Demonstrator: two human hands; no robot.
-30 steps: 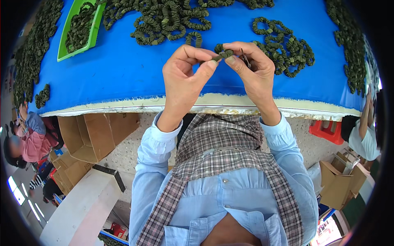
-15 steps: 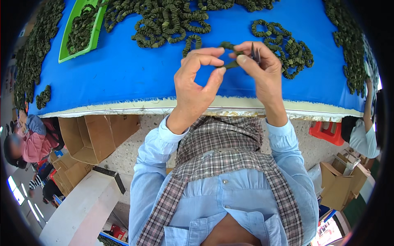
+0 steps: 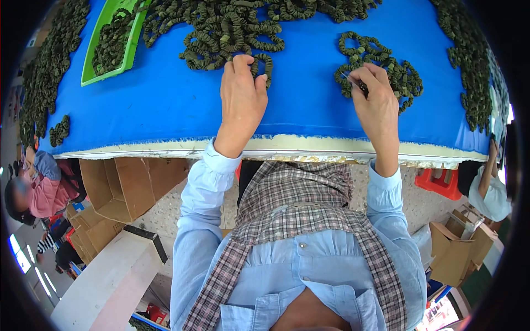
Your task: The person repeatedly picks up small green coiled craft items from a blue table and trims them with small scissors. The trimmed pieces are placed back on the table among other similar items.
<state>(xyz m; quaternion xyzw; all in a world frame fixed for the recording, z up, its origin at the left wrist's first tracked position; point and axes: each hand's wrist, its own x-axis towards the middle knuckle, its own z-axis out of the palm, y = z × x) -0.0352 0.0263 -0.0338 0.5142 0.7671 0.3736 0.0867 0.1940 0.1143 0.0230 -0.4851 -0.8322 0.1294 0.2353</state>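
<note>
On the blue cloth lies a heap of dark green gathered fabric rings, like hair scrunchies (image 3: 226,36). My left hand (image 3: 243,99) rests at the heap's near edge, thumb apart from the fingers. Its fingertips reach the side of a single scrunchie (image 3: 269,69) nearest me; no ring is seen lifted. My right hand (image 3: 376,96) is closed round small dark thread snips (image 3: 361,87), mostly hidden by the fingers, with the pointed tip toward the left. That hand is over the near left side of a smaller scrunchie cluster (image 3: 406,77).
A green plastic basket (image 3: 83,74) with more scrunchies stands at the far left. Dense rows of scrunchies line both table sides. Below the table edge are cardboard boxes (image 3: 132,187) and a red stool (image 3: 439,185). Other people sit at left and right.
My hands have moved apart. The scrunchie held between them has left my fingers; the left hand went to the heap, the right, with the snips, to the smaller cluster.
</note>
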